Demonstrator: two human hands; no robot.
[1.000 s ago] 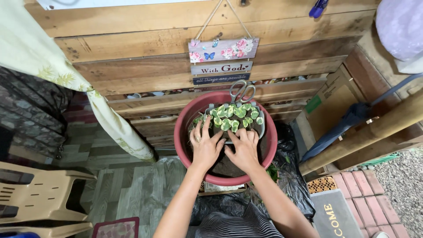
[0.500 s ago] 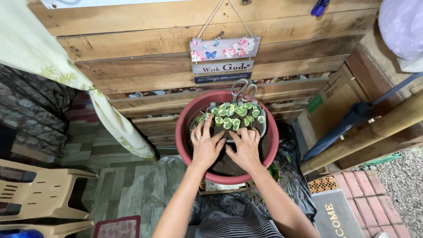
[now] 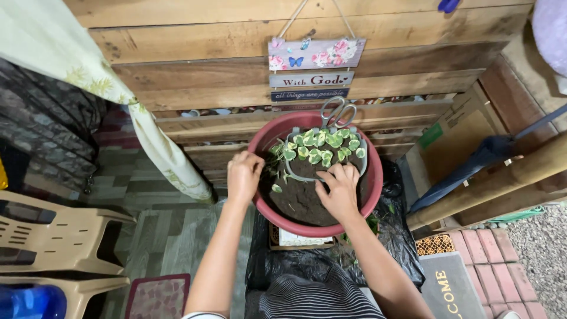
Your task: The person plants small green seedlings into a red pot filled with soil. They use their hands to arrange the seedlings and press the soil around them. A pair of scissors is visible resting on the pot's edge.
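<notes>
1. Small grey pot (image 3: 360,158) of green-and-white plant (image 3: 322,146) sat inside the red basin (image 3: 373,195), on soil (image 3: 301,198).
2. Right hand (image 3: 339,190) lay spread on the soil beside the pot.
3. Left hand (image 3: 243,175) curled over the basin's left rim.
4. Scissors (image 3: 338,112) rested at the basin's far rim.

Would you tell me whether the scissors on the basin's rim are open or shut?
Shut: the scissors show both handle loops side by side; blades hidden behind the red basin.

Black plastic sheet (image 3: 390,248) spread over tiled floor (image 3: 159,236), red basin (image 3: 372,195) of soil resting on it, doormat (image 3: 452,286) alongside, beige plastic chair (image 3: 53,236) at left
</notes>
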